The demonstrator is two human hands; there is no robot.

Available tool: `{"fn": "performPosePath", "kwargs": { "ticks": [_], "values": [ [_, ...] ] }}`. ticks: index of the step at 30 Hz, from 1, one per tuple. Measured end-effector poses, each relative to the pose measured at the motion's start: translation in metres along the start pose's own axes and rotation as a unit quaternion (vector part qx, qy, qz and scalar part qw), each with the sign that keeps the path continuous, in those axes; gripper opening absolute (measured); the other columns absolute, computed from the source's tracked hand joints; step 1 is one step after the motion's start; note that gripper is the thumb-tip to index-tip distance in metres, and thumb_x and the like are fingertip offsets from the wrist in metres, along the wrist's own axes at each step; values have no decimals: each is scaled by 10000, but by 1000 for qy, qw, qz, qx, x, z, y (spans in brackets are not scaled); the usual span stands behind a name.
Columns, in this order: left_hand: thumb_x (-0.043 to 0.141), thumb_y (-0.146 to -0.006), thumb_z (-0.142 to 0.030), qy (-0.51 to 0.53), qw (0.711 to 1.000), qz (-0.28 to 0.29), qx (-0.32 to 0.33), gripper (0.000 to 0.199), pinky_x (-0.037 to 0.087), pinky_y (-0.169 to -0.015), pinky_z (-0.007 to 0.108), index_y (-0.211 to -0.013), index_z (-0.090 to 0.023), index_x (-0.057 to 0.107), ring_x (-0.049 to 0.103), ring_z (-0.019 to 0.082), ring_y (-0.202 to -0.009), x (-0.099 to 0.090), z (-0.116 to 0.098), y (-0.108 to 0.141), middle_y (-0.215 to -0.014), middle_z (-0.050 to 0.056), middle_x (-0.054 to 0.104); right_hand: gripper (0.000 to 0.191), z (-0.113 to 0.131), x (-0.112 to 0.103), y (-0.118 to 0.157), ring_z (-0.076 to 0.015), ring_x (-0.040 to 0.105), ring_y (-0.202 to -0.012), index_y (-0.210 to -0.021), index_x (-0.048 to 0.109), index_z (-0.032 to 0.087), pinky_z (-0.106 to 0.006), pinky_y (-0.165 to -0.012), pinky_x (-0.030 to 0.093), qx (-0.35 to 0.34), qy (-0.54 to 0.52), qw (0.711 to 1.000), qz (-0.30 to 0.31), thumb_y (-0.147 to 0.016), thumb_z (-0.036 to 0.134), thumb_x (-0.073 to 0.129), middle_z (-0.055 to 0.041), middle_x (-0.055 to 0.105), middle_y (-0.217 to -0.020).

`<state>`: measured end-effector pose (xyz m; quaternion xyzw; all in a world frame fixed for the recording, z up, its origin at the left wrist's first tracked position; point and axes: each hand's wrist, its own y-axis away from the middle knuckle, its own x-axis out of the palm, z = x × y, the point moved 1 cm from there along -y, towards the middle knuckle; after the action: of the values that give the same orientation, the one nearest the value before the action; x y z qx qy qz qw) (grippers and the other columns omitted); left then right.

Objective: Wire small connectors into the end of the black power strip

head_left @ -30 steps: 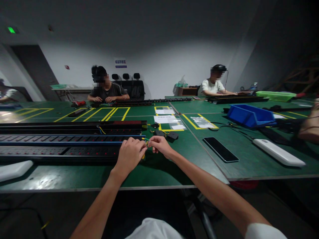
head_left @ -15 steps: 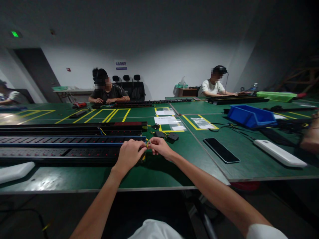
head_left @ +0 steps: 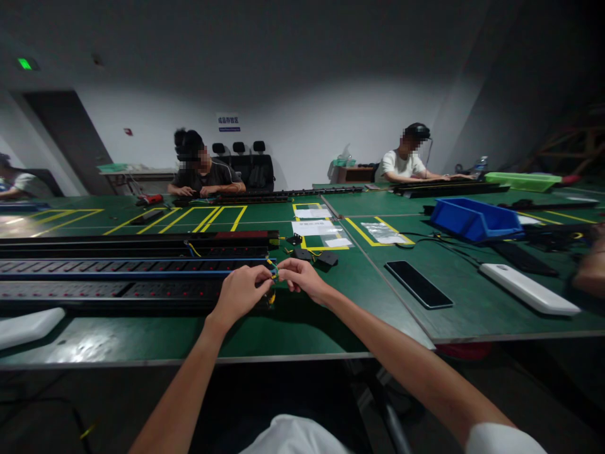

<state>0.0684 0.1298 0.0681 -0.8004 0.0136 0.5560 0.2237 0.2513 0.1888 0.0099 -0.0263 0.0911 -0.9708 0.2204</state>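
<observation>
Both my hands meet at the right end of a long black strip with blue edges point(head_left: 142, 268). My left hand point(head_left: 242, 291) lies over that end, its thumb and forefinger closed on short yellow-green wires point(head_left: 273, 270). From the other side my right hand point(head_left: 302, 277) pinches the same wires between thumb and fingertips. Exactly where the fingertips grip is too small to make out. A similar black strip with red dots point(head_left: 170, 290) lies nearer me, partly under my left hand. Just beyond my right hand sit small black end pieces point(head_left: 327, 259) with yellow wires.
A dark phone point(head_left: 418, 285) and a white power bank point(head_left: 529, 289) lie to the right. Behind them stands a blue bin point(head_left: 477, 219). A white object point(head_left: 31, 328) is at the near left. Co-workers sit across the green table point(head_left: 321, 337); another person's hand shows at the right edge.
My left hand has shifted slightly left, and a little more of the wires shows between my fingers. My right hand stays pinched on them.
</observation>
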Motion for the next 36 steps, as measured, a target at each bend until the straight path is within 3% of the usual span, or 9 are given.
{"fn": "performPosePath", "kwargs": {
  "ticks": [4,7,13,21,36],
  "values": [
    [575,-876,-400,1,999,8,-43,168,394,-625,262,-917,-270,672,668,185,-780,-2,6,3,-819,-18,739,336,0,-1,-2,-50,445,-435,-938,641,173,-173,-365,278,19,-13,998,-55,-735,429,720,43,597,-674],
    [566,-882,-387,-24,999,11,-36,159,382,-624,267,-848,-262,657,653,185,-744,0,4,6,-794,-15,723,326,-2,-1,-3,-49,427,-416,-906,630,170,-180,-362,259,34,-20,997,-69,-726,428,718,57,562,-633],
    [553,-898,-341,-82,997,11,-12,145,383,-670,288,-849,-250,655,645,213,-808,7,-3,7,-801,19,714,289,-7,-2,-5,-44,408,-403,-874,621,167,-181,-362,254,36,-13,998,-52,-744,416,689,69,536,-605],
    [566,-898,-362,-84,994,74,-19,138,395,-669,269,-883,-254,651,657,196,-784,5,-6,0,-835,10,726,264,-9,-3,-4,-47,401,-404,-853,611,177,-183,-368,253,43,-2,998,-51,-761,417,672,73,522,-586],
    [468,-944,-358,-194,978,52,46,256,411,-747,368,-944,-197,668,650,276,-820,3,-21,5,-818,95,708,217,-9,-2,-4,-46,411,-417,-855,618,174,-178,-380,266,62,24,997,-49,-782,375,656,69,526,-593]
  ]
}}
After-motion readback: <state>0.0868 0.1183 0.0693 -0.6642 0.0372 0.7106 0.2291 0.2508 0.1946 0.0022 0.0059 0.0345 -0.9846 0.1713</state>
